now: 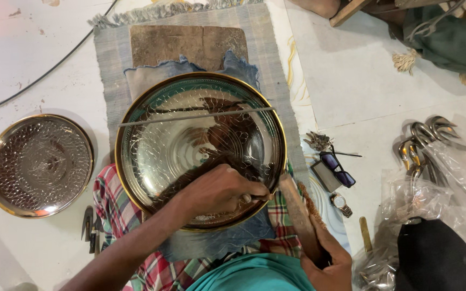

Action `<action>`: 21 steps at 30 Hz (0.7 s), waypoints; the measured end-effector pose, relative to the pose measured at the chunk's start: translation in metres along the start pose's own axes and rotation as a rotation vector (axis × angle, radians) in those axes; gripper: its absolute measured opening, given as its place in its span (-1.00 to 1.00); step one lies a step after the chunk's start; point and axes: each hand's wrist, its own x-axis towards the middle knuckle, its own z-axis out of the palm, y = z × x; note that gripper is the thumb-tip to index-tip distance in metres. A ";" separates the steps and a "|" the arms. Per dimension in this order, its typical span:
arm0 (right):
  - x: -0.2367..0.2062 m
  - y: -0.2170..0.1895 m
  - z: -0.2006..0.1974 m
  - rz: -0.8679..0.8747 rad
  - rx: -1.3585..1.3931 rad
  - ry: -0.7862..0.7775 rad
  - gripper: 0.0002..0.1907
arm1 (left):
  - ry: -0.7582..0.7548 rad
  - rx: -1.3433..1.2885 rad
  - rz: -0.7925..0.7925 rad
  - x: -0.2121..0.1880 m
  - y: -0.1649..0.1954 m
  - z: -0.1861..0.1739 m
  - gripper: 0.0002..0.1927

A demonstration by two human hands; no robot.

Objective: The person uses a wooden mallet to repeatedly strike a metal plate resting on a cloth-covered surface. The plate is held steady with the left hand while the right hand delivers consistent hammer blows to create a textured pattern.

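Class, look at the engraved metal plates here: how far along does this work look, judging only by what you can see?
Done, it seems: the smaller plate at the side is fully patterned. In hand: the large plate carries a patterned outer band and plain inner rings; the left hand holds a small tool at its near rim, the right hand grips a wooden mallet. Left: apparently those plain rings.

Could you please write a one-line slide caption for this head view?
Left hand presses a tool on a large brass plate; right hand grips a wooden mallet.

Hands (217, 191) on engraved brass plate (190, 134), mallet (300, 215) alongside
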 end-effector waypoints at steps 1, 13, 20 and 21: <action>-0.002 0.005 0.000 0.002 0.037 -0.007 -0.18 | 0.026 -0.024 0.063 0.002 0.000 -0.002 -0.39; 0.005 0.000 -0.005 -0.310 -0.328 0.133 -0.32 | 0.023 0.028 -0.009 -0.003 -0.001 0.007 -0.40; 0.065 -0.068 -0.033 -0.358 -0.319 -0.200 -0.19 | 0.424 0.026 -0.230 -0.020 0.008 0.044 -0.49; 0.076 -0.078 -0.032 -0.284 -0.425 -0.248 -0.17 | 0.464 0.020 -0.281 -0.020 0.006 0.045 -0.52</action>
